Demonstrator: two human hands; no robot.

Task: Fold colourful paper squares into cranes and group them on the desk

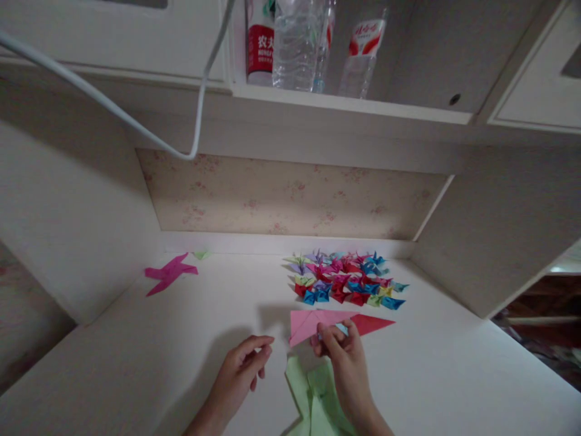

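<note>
My right hand (pixel 341 357) pinches a pink folded paper (pixel 313 321) between thumb and fingers, its wide end pointing left. Behind that hand a red pointed folded paper (pixel 374 324) sticks out to the right; whether the hand also grips it I cannot tell. A bit of light blue paper shows between the fingers. To the left of the pink paper, my left hand (pixel 240 375) hovers with loosely bent fingers, apart from the paper and holding nothing. Under the right wrist lies green folded paper (pixel 313 393), partly hidden.
Rows of several small coloured paper cranes (pixel 345 278) stand toward the back right of the white table (pixel 218 297). A magenta folded paper (pixel 170 274) and a small green piece (pixel 201 255) lie back left. Bottles (pixel 297 45) stand on the shelf above; a white cable (pixel 136 124) hangs in front.
</note>
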